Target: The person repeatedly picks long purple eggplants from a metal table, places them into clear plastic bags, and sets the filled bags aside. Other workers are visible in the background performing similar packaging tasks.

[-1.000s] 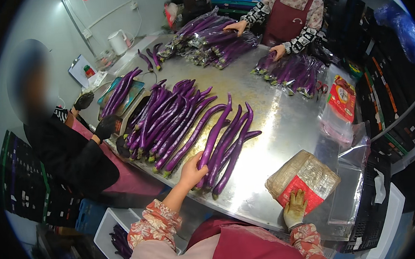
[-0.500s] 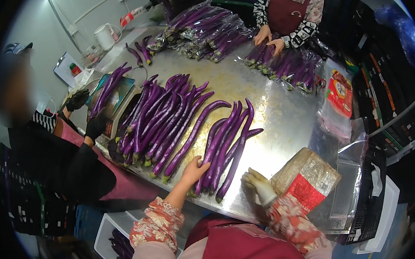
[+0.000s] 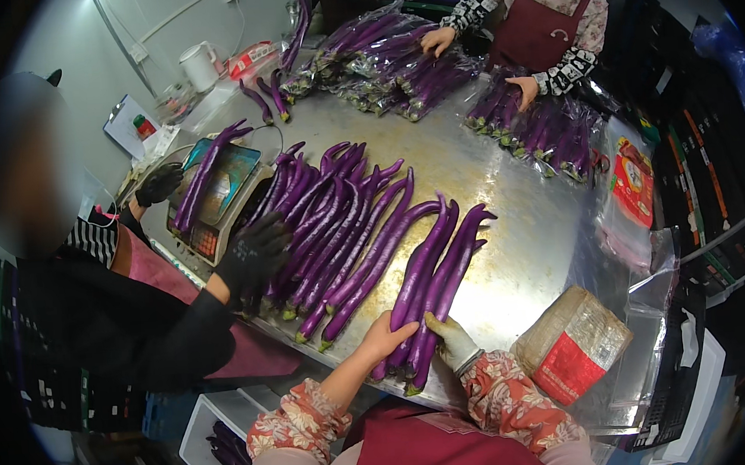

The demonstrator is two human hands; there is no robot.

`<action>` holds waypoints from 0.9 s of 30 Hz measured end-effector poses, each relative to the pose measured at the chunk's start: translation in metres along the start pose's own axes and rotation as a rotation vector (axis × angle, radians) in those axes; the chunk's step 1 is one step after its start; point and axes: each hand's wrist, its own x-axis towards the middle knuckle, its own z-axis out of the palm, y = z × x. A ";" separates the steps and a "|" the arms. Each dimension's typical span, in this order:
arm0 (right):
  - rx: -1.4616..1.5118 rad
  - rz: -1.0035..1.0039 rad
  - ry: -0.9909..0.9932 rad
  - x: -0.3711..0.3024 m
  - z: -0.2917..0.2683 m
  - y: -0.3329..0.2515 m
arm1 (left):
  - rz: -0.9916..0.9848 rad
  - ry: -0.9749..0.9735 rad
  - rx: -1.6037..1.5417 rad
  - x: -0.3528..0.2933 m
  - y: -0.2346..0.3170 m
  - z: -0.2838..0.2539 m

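A small bunch of long purple eggplants (image 3: 425, 285) lies before me at the near edge of the metal table, stem ends toward me. My bare left hand (image 3: 389, 338) is closed on the bunch from its left side. Against its right side my right hand (image 3: 452, 342), in a pale glove, curls its fingers round the eggplants near their stems. Just left of the bunch, a large pile of loose eggplants (image 3: 350, 225) covers the table.
A person at the left holds one black-gloved hand (image 3: 257, 251) over the pile, beside a scale (image 3: 235, 180) bearing eggplants. Across the table another person touches bagged eggplants (image 3: 377, 55). To my right sit a taped block (image 3: 569, 331) and plastic bags (image 3: 633, 188). A white bin (image 3: 200, 426) stands below.
My right hand has moved left onto the bunch, and its eggplants now lie closer together. The left person's hand has moved from the scale to the pile. The far person's hands have spread apart.
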 end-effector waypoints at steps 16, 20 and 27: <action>-0.590 -0.366 0.188 0.097 0.021 0.035 | 0.333 0.461 1.306 -0.008 0.079 -0.052; -0.668 -0.371 0.171 0.099 -0.008 0.051 | 0.278 0.421 1.339 -0.004 0.053 -0.046; -0.818 -0.258 0.015 0.007 0.002 0.027 | 0.542 0.594 1.268 -0.008 0.051 -0.044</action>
